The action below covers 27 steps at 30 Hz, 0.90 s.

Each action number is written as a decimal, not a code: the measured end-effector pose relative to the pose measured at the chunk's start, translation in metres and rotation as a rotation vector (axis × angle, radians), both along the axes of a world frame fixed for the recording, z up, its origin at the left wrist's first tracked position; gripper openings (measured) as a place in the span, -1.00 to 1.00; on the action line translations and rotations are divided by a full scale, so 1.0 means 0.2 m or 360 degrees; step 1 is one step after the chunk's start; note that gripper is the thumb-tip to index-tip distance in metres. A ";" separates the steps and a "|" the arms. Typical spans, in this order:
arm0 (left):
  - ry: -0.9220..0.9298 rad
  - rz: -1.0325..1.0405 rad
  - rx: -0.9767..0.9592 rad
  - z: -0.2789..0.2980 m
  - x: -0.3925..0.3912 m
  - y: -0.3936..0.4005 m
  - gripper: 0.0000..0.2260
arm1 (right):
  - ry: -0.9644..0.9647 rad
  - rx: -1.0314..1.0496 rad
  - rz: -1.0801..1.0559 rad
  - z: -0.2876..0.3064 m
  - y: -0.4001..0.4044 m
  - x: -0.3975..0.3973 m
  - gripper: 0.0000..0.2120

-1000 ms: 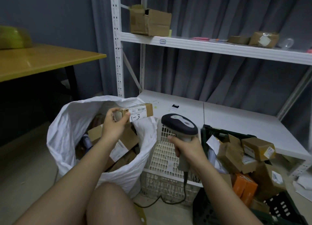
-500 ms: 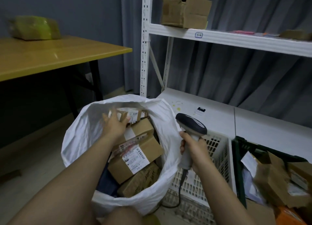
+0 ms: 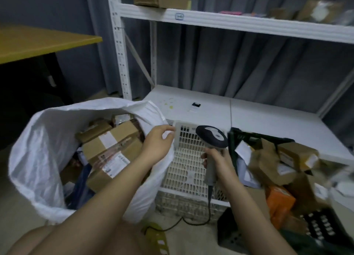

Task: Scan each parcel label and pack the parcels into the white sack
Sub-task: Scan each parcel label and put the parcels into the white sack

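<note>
The white sack (image 3: 38,159) stands open at near left, labelled parcels (image 3: 113,149) piled inside. The left hand (image 3: 158,142) pinches the sack's right rim, fingers curled into the fabric, forearm reaching in from near left. The right hand (image 3: 216,159) grips the handle of the scanner (image 3: 211,138), upright before the white crate (image 3: 187,159). Half a second earlier the left hand was inside the sack on a small parcel; it has since come away to the rim.
</note>
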<state>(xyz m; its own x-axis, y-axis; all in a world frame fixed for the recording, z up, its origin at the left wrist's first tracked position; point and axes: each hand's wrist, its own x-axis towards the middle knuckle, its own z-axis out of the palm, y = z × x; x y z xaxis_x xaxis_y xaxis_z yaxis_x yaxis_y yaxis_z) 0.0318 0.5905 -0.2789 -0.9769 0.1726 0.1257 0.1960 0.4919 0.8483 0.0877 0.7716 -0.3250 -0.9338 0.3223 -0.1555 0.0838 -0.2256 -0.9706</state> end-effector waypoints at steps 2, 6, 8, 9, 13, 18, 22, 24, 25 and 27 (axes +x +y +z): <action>-0.0110 -0.0193 0.0046 -0.03 0.08 0.18 -0.79 | -0.0021 -0.0193 -0.0092 -0.02 0.08 0.08 -0.79; -0.0473 -0.0508 0.0076 -0.16 0.24 0.53 -0.67 | 0.0022 -0.0378 -0.0243 -0.12 0.25 0.23 -0.74; -0.0655 -0.0671 0.0087 -0.25 0.32 0.69 -0.60 | 0.0004 -0.0354 -0.0317 -0.17 0.33 0.31 -0.72; -0.0754 -0.0745 0.0119 -0.30 0.35 0.76 -0.59 | -0.0026 -0.0368 -0.0330 -0.20 0.38 0.35 -0.71; -0.0968 -0.0684 0.0379 -0.47 0.47 1.00 -0.77 | -0.0123 -0.0390 -0.0130 -0.38 0.56 0.50 -0.54; -0.0876 -0.0646 0.0258 -0.62 0.50 1.12 -0.71 | -0.0317 0.0365 -0.0059 -0.49 0.84 0.61 -0.67; -0.0967 -0.0646 0.0190 -0.67 0.48 1.13 -0.75 | -0.0616 0.0746 -0.0354 -0.66 1.05 0.61 -0.80; -0.0998 -0.0555 0.0202 -0.71 0.46 1.10 -0.74 | -0.0752 0.0928 -0.0282 -0.75 1.09 0.57 -0.78; -0.1008 -0.0503 0.0219 -0.73 0.45 1.08 -0.75 | -0.0800 0.1105 -0.0174 -0.79 1.10 0.54 -0.72; -0.1024 -0.0407 0.0251 -0.76 0.44 1.04 -0.76 | -0.0911 0.1488 0.0118 -0.85 1.09 0.45 -0.58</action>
